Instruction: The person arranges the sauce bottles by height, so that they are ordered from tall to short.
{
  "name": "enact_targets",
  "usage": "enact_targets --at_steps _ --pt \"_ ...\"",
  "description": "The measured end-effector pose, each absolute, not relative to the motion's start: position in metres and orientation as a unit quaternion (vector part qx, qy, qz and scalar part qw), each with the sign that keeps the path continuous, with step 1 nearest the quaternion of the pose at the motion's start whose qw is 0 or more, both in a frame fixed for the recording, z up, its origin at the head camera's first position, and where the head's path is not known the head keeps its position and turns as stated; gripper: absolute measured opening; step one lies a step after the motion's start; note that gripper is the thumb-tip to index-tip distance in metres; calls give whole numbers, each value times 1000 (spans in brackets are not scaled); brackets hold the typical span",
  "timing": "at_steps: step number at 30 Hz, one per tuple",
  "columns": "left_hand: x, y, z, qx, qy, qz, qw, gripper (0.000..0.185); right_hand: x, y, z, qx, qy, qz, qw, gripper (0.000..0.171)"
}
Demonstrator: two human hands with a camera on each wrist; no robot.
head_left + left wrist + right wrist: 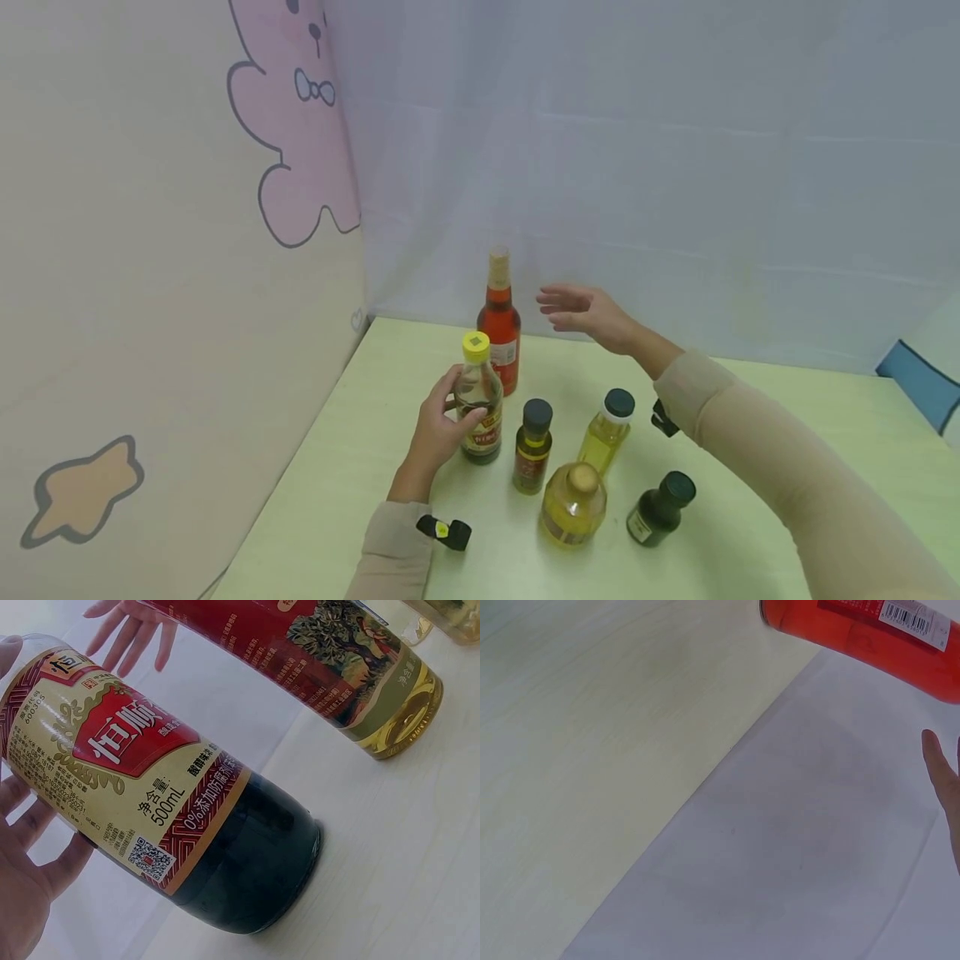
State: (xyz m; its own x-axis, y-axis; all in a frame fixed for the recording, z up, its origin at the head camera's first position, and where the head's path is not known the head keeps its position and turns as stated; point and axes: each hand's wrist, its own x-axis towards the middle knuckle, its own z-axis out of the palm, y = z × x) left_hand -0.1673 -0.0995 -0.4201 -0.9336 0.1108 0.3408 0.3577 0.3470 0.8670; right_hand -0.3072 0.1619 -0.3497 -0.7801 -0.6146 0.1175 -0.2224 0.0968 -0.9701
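The red bottle (499, 321) is standing on the table (337, 450) near the cloth (637, 183). In front of the red bottle and a bit to its left, the yellow-capped bottle (482, 392) is standing up straight. The left hand (438, 425) is gripping it: the fingers are going round the left and back, and the thumb is lying across the front. So the bottle is sitting between thumb and fingers, with its yellow cap poking up above them and its bottom showing below. I cannot tell if that bottom is touching the table.

To the right of the red bottle, the right hand (588, 317) is hanging in the air. Its fingers are stretching out loosely toward the red bottle, holding nothing and not touching it.

In front of the red bottle and off to its right, a small black-capped bottle (531, 458), an oil bottle (600, 442), a round yellow bottle (573, 508) and a dark bottle (658, 512) are standing.
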Motion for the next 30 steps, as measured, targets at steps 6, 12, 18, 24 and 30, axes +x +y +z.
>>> enact_targets --at_steps 6,12,18,24,30 --pt "-172 -101 -428 -142 -812 -556 110 56 -306 172 -354 -297 705 -625 155 51" --pt "-189 -104 -452 -148 -807 -559 118 59 -301 181 -354 -301 703 -627 149 50" --pt "-189 -106 -455 -154 -804 -560 131 57 -293 186 -352 -293 710 -624 144 51" --pt "-190 -106 -457 -156 -802 -561 131 59 -288 189 -351 -290 721 -615 134 50" --pt "-183 -103 -444 -158 -801 -563 127 59 -282 192 -349 -296 719 -616 128 49"
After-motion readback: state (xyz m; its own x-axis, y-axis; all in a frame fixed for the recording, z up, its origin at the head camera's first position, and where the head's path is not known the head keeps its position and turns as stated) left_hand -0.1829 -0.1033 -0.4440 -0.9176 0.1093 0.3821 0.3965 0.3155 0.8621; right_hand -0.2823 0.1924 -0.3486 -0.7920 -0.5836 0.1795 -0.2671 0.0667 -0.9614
